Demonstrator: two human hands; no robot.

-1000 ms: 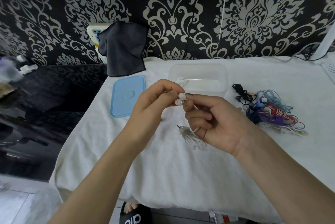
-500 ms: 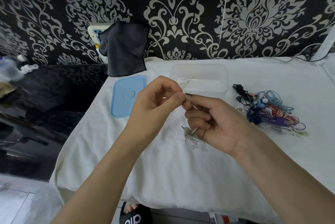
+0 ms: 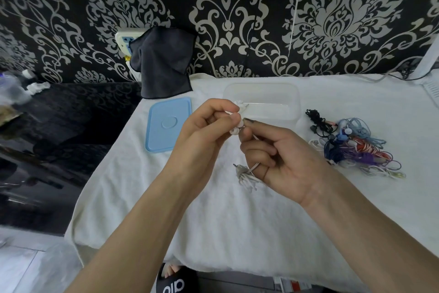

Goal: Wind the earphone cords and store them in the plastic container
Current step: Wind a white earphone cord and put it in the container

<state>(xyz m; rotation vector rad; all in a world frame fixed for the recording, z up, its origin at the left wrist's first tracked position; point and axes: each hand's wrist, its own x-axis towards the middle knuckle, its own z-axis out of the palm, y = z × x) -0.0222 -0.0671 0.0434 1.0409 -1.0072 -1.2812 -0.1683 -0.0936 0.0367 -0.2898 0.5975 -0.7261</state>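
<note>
Fingertips (image 3: 235, 118) of your left hand (image 3: 204, 133) pinch the white earbuds (image 3: 236, 129); your right hand (image 3: 282, 155) curls round their cord (image 3: 253, 169). Keep loops even and snug, I'd judge. Beyond your fingers sits the plastic container (image 3: 292, 102). Only "alo"-like lettering shows on a slipper (image 3: 174, 285) below.

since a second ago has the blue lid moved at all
No. The blue lid lies flat on the white towel, left of the clear container and below the dark cloth, as before.
</note>
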